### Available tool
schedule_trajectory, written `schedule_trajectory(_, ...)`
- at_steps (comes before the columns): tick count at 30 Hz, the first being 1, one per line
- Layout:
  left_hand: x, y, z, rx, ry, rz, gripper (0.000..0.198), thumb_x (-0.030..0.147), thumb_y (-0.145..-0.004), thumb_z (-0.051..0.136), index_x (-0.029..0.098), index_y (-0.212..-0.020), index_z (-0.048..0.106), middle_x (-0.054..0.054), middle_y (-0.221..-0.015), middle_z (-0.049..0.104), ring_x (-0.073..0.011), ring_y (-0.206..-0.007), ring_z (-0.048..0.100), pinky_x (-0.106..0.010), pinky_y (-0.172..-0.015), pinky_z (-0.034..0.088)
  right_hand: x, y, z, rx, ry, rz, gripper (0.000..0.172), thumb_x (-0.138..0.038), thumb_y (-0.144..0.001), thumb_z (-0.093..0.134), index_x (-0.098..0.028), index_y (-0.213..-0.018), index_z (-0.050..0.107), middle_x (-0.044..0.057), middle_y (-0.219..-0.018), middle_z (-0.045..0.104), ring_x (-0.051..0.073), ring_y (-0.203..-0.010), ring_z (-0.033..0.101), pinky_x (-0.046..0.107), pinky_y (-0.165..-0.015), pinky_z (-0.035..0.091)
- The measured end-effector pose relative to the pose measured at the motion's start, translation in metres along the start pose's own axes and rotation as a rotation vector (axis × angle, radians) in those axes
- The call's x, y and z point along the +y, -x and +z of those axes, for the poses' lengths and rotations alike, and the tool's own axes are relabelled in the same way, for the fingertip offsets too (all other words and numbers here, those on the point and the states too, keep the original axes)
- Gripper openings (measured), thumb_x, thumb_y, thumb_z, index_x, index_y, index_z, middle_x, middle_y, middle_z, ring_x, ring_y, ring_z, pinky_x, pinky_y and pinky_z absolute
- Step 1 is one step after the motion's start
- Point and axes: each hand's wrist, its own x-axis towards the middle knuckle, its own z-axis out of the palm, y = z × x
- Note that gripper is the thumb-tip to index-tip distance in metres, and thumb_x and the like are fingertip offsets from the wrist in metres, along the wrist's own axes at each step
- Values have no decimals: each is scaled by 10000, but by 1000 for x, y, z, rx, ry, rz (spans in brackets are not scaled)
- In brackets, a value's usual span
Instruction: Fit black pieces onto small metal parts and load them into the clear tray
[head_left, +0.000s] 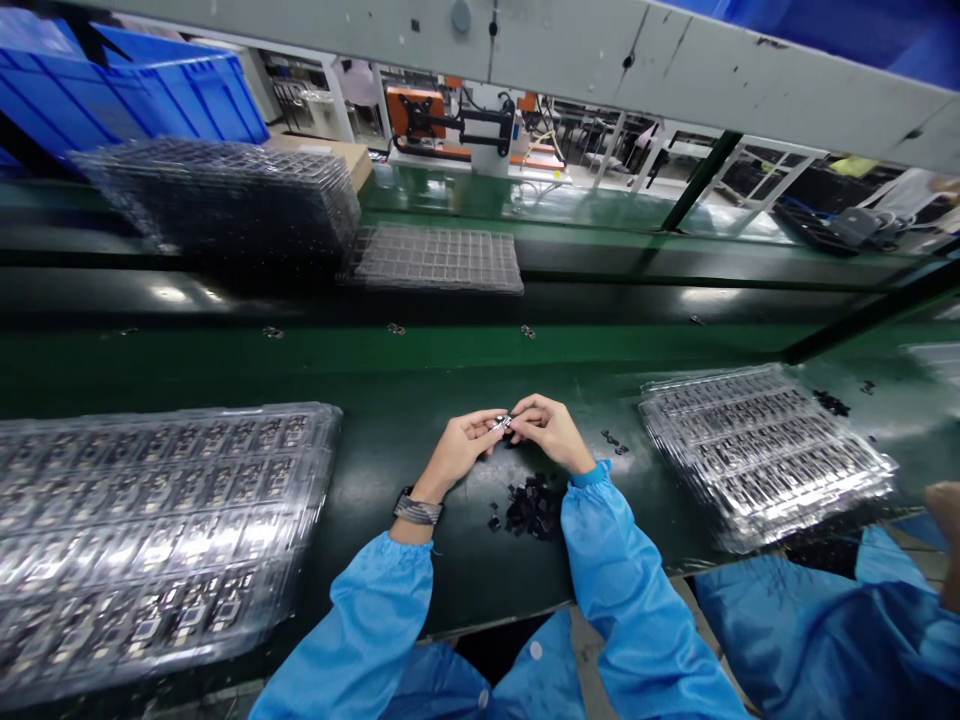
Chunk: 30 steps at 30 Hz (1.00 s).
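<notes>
Between my two hands, above the green work surface, is a small shiny metallic part. My left hand pinches it from the left. My right hand has its fingers closed at the part's right end, where something dark shows at the fingertips; whether that is a separate piece I cannot tell. A pile of small black pieces lies just below my hands, close to my right sleeve. A few more dark pieces are scattered right of my right wrist.
Clear trays filled with small electronic parts lie at left; another tray stack sits at right. Small parts are spaced along a dark strip behind. Farther back are stacked trays and a blue bin. A co-worker's blue clothing shows at right.
</notes>
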Motion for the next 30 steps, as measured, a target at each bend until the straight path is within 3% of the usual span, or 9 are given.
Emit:
schedule_trajectory(18,2,2,5,33,-36,42,564,442,-776,829,97,-1211,728,-24,-747,650,-99,-576,541,-231,-550,428,0,-1,5,39,-60,10,396,-463,-723,901,-192,-859,647,5,-680,744,177,-601,728,280,-602,563)
schedule_trajectory(26,2,2,10,112,-42,74,525,416,-759,833,105,-1166,723,-26,-767,662,-111,-589,572,-240,-570,466,5,-3,9,-35,-8,64,401,-552,-805,809,-166,-866,717,28,-675,742,151,-592,687,258,-573,536)
schedule_trajectory(30,0,2,10,94,-46,82,533,405,-766,823,98,-1187,712,-24,-786,657,-110,-600,579,-245,-587,473,8,-4,11,10,0,44,406,-562,-783,818,-169,-812,722,10,-632,710,133,-548,637,255,-559,518)
